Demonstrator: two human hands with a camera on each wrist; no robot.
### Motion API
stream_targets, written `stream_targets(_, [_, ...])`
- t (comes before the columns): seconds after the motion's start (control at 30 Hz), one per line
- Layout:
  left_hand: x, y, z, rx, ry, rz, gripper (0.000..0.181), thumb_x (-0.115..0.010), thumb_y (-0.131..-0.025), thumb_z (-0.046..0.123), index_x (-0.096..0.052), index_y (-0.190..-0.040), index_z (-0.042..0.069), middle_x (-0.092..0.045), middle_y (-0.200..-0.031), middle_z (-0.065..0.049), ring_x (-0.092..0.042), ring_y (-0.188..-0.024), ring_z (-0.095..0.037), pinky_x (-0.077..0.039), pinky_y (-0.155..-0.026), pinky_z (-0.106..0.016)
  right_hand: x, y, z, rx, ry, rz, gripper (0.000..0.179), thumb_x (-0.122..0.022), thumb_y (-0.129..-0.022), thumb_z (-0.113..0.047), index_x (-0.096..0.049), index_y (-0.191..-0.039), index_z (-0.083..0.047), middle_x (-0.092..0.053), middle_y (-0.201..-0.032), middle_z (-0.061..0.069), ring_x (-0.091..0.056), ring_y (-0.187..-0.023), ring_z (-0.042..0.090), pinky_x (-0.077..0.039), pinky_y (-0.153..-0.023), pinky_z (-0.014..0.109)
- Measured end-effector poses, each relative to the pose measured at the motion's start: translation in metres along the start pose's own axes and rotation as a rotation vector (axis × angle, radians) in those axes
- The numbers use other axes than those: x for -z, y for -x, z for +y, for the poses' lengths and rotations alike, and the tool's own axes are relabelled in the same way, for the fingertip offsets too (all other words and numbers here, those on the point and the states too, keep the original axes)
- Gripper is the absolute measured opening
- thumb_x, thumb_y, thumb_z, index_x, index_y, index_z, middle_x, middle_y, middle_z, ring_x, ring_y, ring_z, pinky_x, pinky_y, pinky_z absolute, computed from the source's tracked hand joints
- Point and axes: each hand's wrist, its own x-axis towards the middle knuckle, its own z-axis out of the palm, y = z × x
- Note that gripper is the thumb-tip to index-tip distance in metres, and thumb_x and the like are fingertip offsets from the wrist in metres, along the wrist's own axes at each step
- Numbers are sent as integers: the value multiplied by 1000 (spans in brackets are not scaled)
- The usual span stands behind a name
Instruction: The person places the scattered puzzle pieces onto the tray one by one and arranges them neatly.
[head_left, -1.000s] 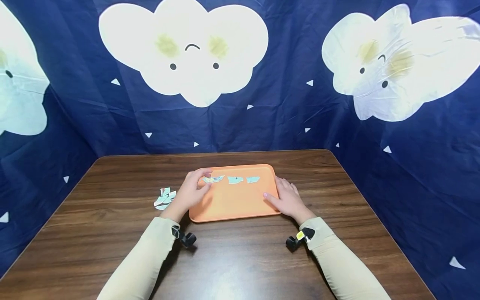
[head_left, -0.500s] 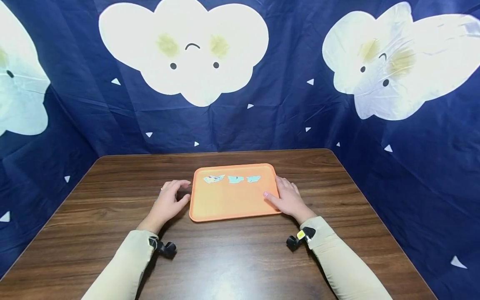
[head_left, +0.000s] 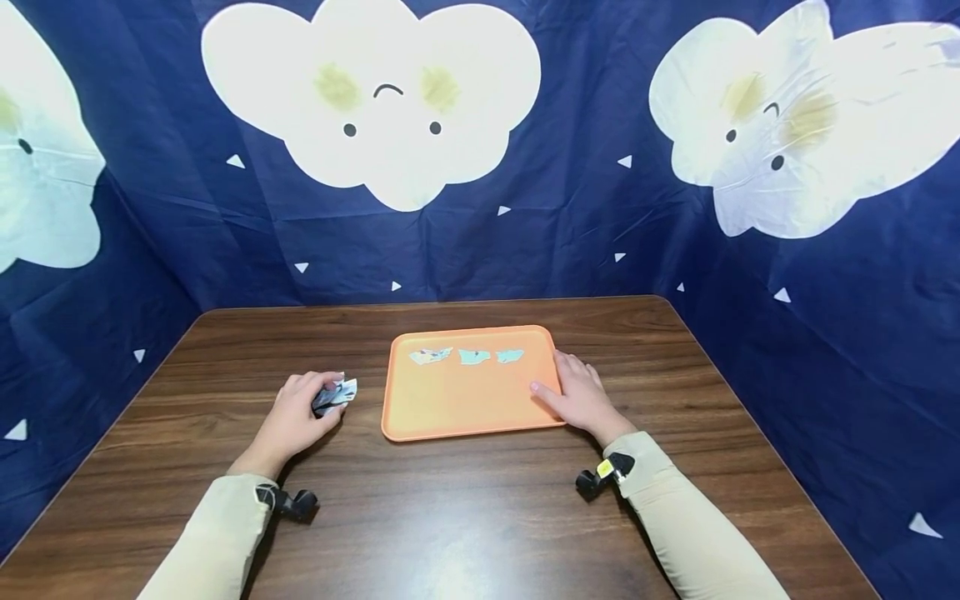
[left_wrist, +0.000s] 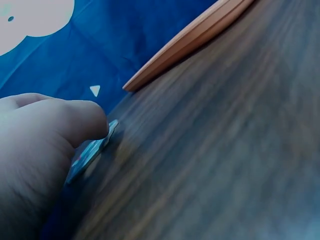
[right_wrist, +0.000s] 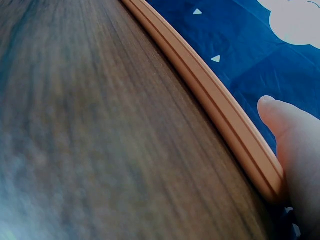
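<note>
My left hand [head_left: 296,415] is at a small pile of flat, light-blue printed pieces [head_left: 346,392] left of the tray. Its thumb and fingers arch apart over the pile, which shows in the gap. Seen from the left wrist, the thumb [left_wrist: 82,120] reaches the edge of a thin piece [left_wrist: 92,152]; the other fingers are hidden. An orange tray [head_left: 446,408] bears three jagged pieces in a row near its far edge: a patterned one [head_left: 431,357] and two plainer ones [head_left: 474,357]. My right hand [head_left: 581,398] holds the tray's right edge, thumb over the rim, fingers outside.
The brown wooden table [head_left: 465,508] carries the tray near its middle. A dark blue curtain [head_left: 450,258] with white clouds and small triangles stands behind the table and along both sides. Each wrist wears a small black camera [head_left: 288,502].
My left hand has left the patterned piece at the tray's upper left and moved left, off the tray, to the pile on the table. My right hand has stayed at the tray's edge.
</note>
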Motion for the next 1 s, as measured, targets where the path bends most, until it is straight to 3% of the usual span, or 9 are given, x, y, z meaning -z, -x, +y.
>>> stream_targets(0.27, [7,10,-4,-20,-32,-37,48,-79,-75,12,-64,-120,5,-67,-100,-6,-51,-97,-30,-34,-82,-50,-3,-1,2,-5,-6,-7,91,-49,-97,-63,-25,-158,1,-31,-161,20,-23,-150,41,-13,-119,59])
stream_targets(0.57, [12,9,-5,-17,-50,-78,46,-77,-76,12,-65,-120,9,-69,-110,-9,-50,-99,-27,-34,-86,-50,-2,-3,1,-7,2,-12,91,-48,-98,-62,-24,-158,2,-30,-162,21,-23,-150,40,-13,-120,59])
stream_targets(0.8, [10,10,-5,-19,-55,-97,39,-76,-78,11,-66,-116,11,-61,-91,4,-48,-90,-20,-35,-81,-44,-1,-2,1,-2,11,-12,91,-49,-97,-62,-24,-157,3,-30,-161,22,-23,-150,41,-14,-119,60])
stream_targets(1.0, [8,10,-3,-15,-53,-102,36,-76,-80,12,-66,-114,11,-60,-89,5,-49,-89,-19,-36,-79,-43,-2,-1,1,-5,10,-15,92,-49,-98,-62,-24,-158,3,-30,-161,22,-23,-150,41,-14,-119,60])
